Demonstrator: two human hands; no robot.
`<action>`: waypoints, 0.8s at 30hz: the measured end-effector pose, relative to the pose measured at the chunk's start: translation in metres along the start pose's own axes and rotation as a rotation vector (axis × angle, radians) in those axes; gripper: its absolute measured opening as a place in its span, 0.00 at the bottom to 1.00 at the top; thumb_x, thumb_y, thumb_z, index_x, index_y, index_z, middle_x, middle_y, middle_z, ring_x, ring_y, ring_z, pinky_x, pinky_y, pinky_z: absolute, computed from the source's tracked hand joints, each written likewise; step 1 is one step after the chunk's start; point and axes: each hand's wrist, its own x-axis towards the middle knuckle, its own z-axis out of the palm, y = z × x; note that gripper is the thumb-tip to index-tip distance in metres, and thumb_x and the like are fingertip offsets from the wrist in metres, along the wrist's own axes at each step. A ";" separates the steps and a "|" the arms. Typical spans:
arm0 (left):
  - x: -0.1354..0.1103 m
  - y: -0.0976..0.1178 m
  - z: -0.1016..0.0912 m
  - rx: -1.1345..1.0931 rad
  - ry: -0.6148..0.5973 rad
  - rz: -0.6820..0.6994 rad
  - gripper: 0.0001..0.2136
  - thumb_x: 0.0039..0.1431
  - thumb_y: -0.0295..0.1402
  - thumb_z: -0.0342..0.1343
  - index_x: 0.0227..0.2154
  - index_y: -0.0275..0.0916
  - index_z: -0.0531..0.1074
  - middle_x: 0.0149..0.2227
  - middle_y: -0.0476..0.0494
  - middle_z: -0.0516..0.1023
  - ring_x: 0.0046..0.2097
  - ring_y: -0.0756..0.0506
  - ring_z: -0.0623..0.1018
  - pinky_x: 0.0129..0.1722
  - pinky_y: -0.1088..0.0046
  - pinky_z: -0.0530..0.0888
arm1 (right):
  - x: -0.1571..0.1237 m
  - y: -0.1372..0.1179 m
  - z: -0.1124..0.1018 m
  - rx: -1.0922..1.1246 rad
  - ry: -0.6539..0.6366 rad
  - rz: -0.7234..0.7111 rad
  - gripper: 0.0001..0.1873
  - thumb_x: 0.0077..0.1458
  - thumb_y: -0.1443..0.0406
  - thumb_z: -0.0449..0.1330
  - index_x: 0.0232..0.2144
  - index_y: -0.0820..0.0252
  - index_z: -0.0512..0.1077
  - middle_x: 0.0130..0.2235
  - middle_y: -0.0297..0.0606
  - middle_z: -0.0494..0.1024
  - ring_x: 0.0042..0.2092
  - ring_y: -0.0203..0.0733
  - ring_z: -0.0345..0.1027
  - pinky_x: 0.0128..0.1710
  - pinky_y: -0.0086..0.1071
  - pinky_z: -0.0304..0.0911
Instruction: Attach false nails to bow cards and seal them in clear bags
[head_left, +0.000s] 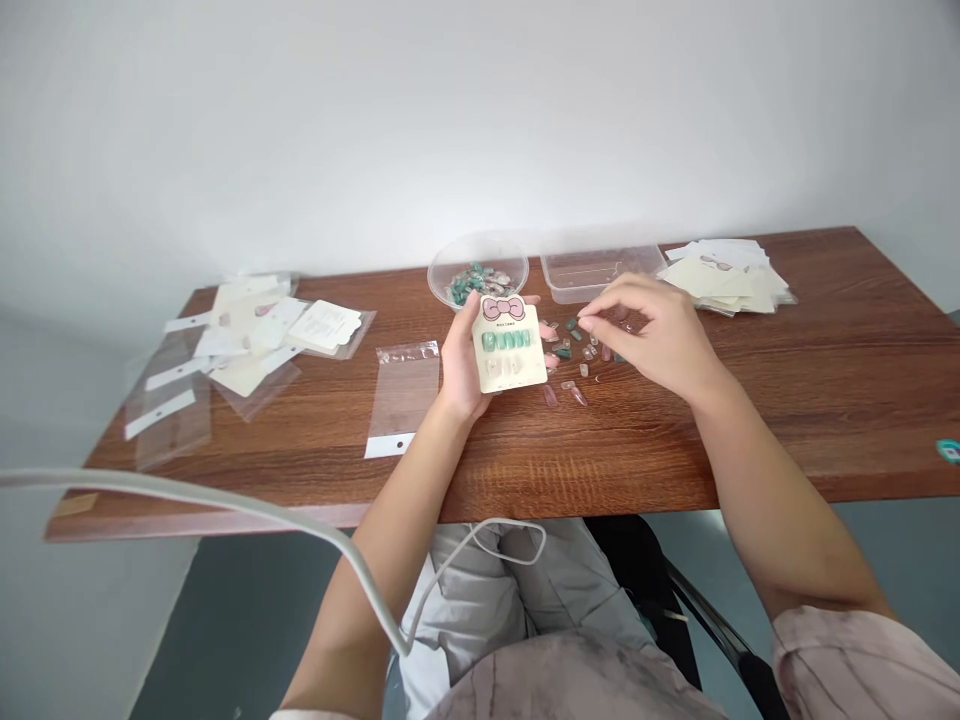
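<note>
My left hand (463,362) is closed on a cream display card (516,379) with a pink bow printed at its top. A row of green press-on nails (506,341) runs across the card, with a few clear ones (502,367) below. To the right, my right hand (654,328) hovers over the table with thumb and forefinger pinched together. Whatever sits between those fingertips is too small to make out. Beneath and beside it lie loose press-on nails (577,395) in green, pink and clear.
A round clear bowl (436,264) of nails and a rectangular plastic box (559,291) stand by the wall. Cards are piled at right (727,285); bagged cards (247,315) lie left. A clear bag (405,395) lies beside my left forearm. A white cable (247,505) crosses in front.
</note>
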 end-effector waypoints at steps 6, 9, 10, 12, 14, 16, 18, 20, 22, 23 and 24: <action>0.001 0.003 0.000 0.003 0.045 0.014 0.32 0.64 0.59 0.46 0.52 0.36 0.78 0.39 0.34 0.85 0.45 0.30 0.86 0.44 0.54 0.83 | -0.002 0.019 0.003 -0.163 -0.458 0.050 0.04 0.62 0.62 0.64 0.34 0.54 0.79 0.35 0.36 0.78 0.40 0.46 0.70 0.43 0.42 0.62; 0.000 0.003 0.001 -0.002 0.053 0.020 0.32 0.63 0.59 0.47 0.52 0.36 0.78 0.40 0.33 0.85 0.47 0.29 0.86 0.44 0.54 0.83 | -0.002 0.021 0.007 -0.176 -0.540 0.039 0.05 0.61 0.61 0.65 0.34 0.54 0.79 0.34 0.35 0.78 0.39 0.45 0.69 0.44 0.42 0.60; 0.000 0.004 0.001 -0.006 0.050 0.026 0.32 0.63 0.59 0.47 0.52 0.36 0.78 0.40 0.33 0.85 0.47 0.29 0.85 0.44 0.54 0.83 | -0.002 0.021 0.008 -0.179 -0.562 0.032 0.05 0.61 0.61 0.66 0.34 0.54 0.79 0.34 0.34 0.78 0.38 0.44 0.69 0.45 0.42 0.60; 0.000 0.004 0.001 -0.015 0.036 0.034 0.32 0.64 0.58 0.47 0.51 0.36 0.78 0.41 0.33 0.85 0.47 0.29 0.85 0.44 0.54 0.82 | -0.002 0.020 0.010 -0.191 -0.601 0.026 0.04 0.59 0.61 0.67 0.33 0.54 0.79 0.33 0.33 0.78 0.38 0.44 0.70 0.45 0.41 0.58; -0.001 0.004 0.001 -0.021 0.032 0.033 0.32 0.64 0.58 0.47 0.52 0.36 0.78 0.41 0.33 0.85 0.46 0.29 0.86 0.43 0.54 0.82 | -0.002 0.018 0.012 -0.199 -0.619 0.034 0.04 0.58 0.61 0.67 0.32 0.54 0.79 0.33 0.33 0.79 0.37 0.43 0.70 0.44 0.40 0.58; -0.001 0.003 0.001 -0.020 0.038 0.027 0.32 0.63 0.59 0.47 0.53 0.37 0.78 0.41 0.33 0.85 0.45 0.29 0.86 0.42 0.54 0.82 | -0.003 0.017 0.014 -0.181 -0.637 0.034 0.04 0.59 0.61 0.66 0.33 0.53 0.79 0.33 0.32 0.79 0.36 0.43 0.71 0.42 0.39 0.58; 0.000 0.003 0.000 -0.017 0.037 0.024 0.33 0.63 0.59 0.47 0.55 0.37 0.77 0.41 0.34 0.85 0.46 0.29 0.86 0.42 0.53 0.83 | -0.004 0.015 0.015 -0.138 -0.666 0.022 0.05 0.61 0.63 0.64 0.32 0.53 0.79 0.32 0.32 0.79 0.35 0.43 0.71 0.42 0.39 0.59; 0.001 0.002 -0.001 -0.015 0.031 0.027 0.33 0.63 0.59 0.47 0.55 0.37 0.77 0.41 0.34 0.85 0.47 0.29 0.86 0.42 0.53 0.83 | -0.005 0.014 0.016 -0.097 -0.694 0.015 0.08 0.61 0.67 0.61 0.30 0.53 0.79 0.31 0.31 0.79 0.35 0.42 0.72 0.41 0.39 0.60; 0.001 0.001 -0.001 -0.015 0.028 0.031 0.33 0.63 0.59 0.47 0.55 0.37 0.77 0.41 0.34 0.85 0.47 0.29 0.86 0.42 0.53 0.83 | -0.006 0.012 0.017 -0.088 -0.696 0.010 0.10 0.59 0.70 0.60 0.27 0.53 0.77 0.29 0.31 0.79 0.34 0.41 0.72 0.41 0.38 0.60; 0.001 0.001 -0.001 -0.015 0.026 0.032 0.33 0.63 0.59 0.47 0.55 0.37 0.77 0.41 0.34 0.85 0.47 0.29 0.86 0.41 0.53 0.83 | -0.006 0.011 0.017 -0.097 -0.686 0.007 0.11 0.58 0.71 0.60 0.27 0.54 0.76 0.29 0.30 0.78 0.33 0.41 0.71 0.41 0.38 0.60; 0.001 0.001 -0.001 -0.015 0.024 0.033 0.33 0.63 0.60 0.47 0.55 0.37 0.77 0.42 0.34 0.85 0.47 0.29 0.86 0.41 0.53 0.83 | -0.007 0.011 0.018 -0.111 -0.671 0.005 0.11 0.57 0.72 0.60 0.26 0.54 0.76 0.29 0.30 0.78 0.33 0.41 0.71 0.41 0.37 0.61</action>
